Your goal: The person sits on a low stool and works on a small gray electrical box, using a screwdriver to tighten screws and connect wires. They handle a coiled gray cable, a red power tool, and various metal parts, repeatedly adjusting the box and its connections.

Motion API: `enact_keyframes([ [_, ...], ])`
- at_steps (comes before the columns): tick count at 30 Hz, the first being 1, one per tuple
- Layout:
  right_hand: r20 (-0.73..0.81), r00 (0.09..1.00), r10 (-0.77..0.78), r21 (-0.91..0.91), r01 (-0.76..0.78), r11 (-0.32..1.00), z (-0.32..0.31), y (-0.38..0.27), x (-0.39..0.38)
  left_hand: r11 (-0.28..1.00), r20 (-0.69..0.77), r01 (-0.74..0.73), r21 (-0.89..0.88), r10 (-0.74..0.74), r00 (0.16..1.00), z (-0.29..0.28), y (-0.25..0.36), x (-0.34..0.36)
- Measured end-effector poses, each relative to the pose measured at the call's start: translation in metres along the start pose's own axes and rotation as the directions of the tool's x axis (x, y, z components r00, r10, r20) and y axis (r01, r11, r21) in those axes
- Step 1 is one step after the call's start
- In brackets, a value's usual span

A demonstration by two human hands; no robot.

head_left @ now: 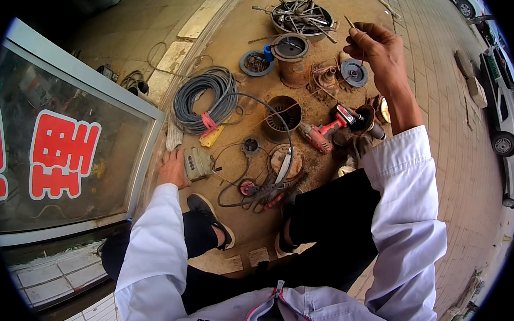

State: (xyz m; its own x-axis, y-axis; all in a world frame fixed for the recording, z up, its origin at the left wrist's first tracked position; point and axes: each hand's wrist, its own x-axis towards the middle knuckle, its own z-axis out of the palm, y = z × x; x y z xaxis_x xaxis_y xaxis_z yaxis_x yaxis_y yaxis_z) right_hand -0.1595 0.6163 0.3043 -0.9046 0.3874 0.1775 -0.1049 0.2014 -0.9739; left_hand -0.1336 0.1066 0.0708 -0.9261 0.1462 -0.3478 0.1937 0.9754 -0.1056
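Observation:
My right hand (pixel 378 54) is raised at the upper right. Its thumb and fingers pinch a thin pointed rod (pixel 350 22), perhaps a probe; a thin wire seems to run down from the hand. My left hand (pixel 173 169) rests low with its fingers spread, against the left side of a grey-green box-shaped device (pixel 198 163) with a small crank-like piece on its right. Right of the device, a round metal motor housing with slots inside (pixel 283 119) stands on the ground. A red and black cordless power tool (pixel 331 127) lies beside it.
A coil of grey cable (pixel 205 99) lies behind the device. Farther back are a rusty cylinder (pixel 294 64) and a basin of tools (pixel 301 18). Loose cords (pixel 253 190) lie near my feet. A glass door (pixel 73 136) stands left; parked cars (pixel 501 104) line the right.

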Motion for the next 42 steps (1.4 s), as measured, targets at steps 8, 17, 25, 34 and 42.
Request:
enact_keyframes([
  [8, 0.004, 0.981, 0.195, -0.493, -0.168, 0.853, -0.027, 0.101, 0.04, 0.999, -0.01, 0.031, -0.023, -0.031, 0.999, 0.048, 0.005, 0.025],
  [17, 0.085, 0.965, 0.248, -0.751, -0.102, 0.653, 0.01, 0.129, 0.098, 0.988, 0.054, 0.092, -0.125, -0.085, 0.995, 0.052, -0.009, 0.039],
  [25, -0.013, 0.944, 0.329, -0.759, -0.223, 0.612, 0.01, 0.174, 0.112, 0.986, 0.074, 0.101, -0.132, -0.092, 0.993, 0.049, -0.003, 0.046],
  [34, -0.019, 0.933, 0.359, -0.671, -0.278, 0.687, 0.009, 0.299, 0.102, 0.984, 0.082, 0.073, -0.163, -0.06, 0.995, 0.056, -0.004, 0.05],
  [42, -0.092, 0.813, 0.576, -0.259, -0.578, 0.774, 0.036, 0.363, 0.059, 0.993, 0.006, -0.028, -0.116, 0.029, 1.0, 0.053, -0.004, 0.05],
])
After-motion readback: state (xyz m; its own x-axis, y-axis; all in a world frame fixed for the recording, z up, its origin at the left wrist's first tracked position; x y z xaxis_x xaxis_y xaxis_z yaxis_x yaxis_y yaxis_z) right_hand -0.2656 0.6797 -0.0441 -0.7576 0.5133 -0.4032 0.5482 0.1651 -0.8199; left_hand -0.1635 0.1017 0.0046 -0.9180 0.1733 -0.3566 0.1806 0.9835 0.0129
